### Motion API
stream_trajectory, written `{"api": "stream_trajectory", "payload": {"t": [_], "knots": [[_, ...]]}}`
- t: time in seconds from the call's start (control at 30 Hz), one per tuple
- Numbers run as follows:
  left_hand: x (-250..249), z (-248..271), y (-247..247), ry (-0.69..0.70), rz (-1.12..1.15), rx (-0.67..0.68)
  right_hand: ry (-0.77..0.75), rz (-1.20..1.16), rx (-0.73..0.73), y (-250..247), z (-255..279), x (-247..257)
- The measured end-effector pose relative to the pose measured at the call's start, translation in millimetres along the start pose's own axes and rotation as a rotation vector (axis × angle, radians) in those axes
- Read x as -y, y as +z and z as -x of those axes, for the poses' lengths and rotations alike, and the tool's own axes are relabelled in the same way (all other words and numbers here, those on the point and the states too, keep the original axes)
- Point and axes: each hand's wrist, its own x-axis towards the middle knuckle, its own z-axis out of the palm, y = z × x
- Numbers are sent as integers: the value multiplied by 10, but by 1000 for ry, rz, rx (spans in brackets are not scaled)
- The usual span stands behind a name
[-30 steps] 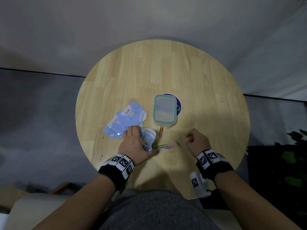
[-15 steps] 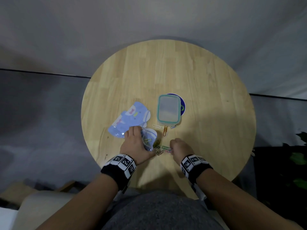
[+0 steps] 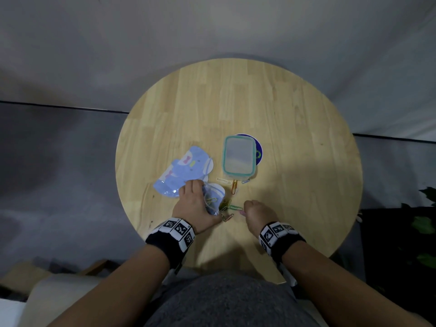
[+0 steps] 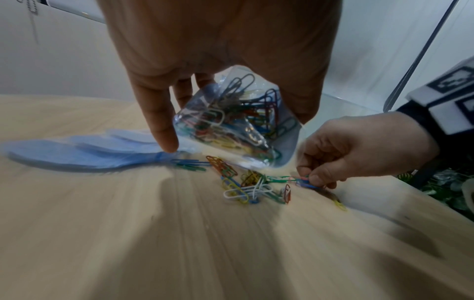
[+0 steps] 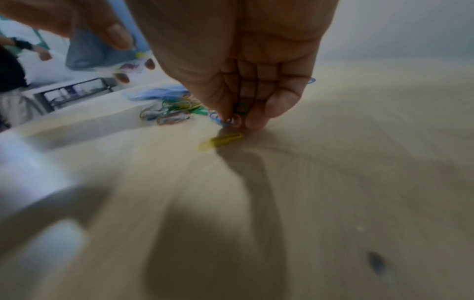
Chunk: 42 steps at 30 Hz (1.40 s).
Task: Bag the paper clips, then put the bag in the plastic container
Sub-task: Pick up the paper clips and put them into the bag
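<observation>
Bag (image 4: 231, 125) mouth tilted toward table (image 3: 283, 138)

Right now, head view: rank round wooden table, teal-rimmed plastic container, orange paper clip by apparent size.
1. Round wooden table: largest by far.
2. Teal-rimmed plastic container: mid-sized.
3. Orange paper clip: smallest, just below the container.
All rest on the same tabletop, so camera nearness barely affects the order.

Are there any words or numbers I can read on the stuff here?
No readable words or numbers anywhere.
Wristbands: black-and-white square code patterns, no letters.
Blue round sticker under the plastic container: a green symbol, too small to read.
Blue bags: pictures only.
</observation>
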Motion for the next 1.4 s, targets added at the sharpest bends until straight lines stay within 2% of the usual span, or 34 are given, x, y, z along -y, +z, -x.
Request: {"api": "stream_trajectory", "payload": {"t": [0.13, 0.23, 0.4, 0.5, 0.6, 0.7, 0.8, 0.83, 0.9, 0.97, 1.03, 1.4], "knots": [[-6, 12, -7, 16, 5, 4, 110, -298, -101, -231, 67, -10], [-22, 8, 17, 49, 7, -15, 128, -519, -200, -559, 148, 107], [-143, -25, 76, 126, 8, -42, -28, -447, -145, -970, 85, 380], [-238, -22, 67, 147, 42, -79, -50, -341, -169, -1021, -21, 484], [-241, -35, 67, 121, 103, -104, -47, -352, -190, -1068, -51, 547], [-189, -39, 77, 96, 118, -111, -67, -507, -261, -1103, -18, 524], [-132, -27, 66, 76, 111, -107, 45, -582, -422, -1029, -80, 340], [-112, -22, 58, 65, 106, -103, 103, -551, -421, -958, -130, 241], [-77, -5, 22, 36, 110, -84, 181, -436, -283, -749, -226, 55], [-47, 11, -17, 19, 116, -74, 157, -290, -71, -515, -256, -49], [-14, 27, -39, 1, 122, -65, 82, -178, 34, -369, -263, -84], [96, 28, 9, -30, 76, -85, 29, -46, -17, -282, -452, -75]]}}
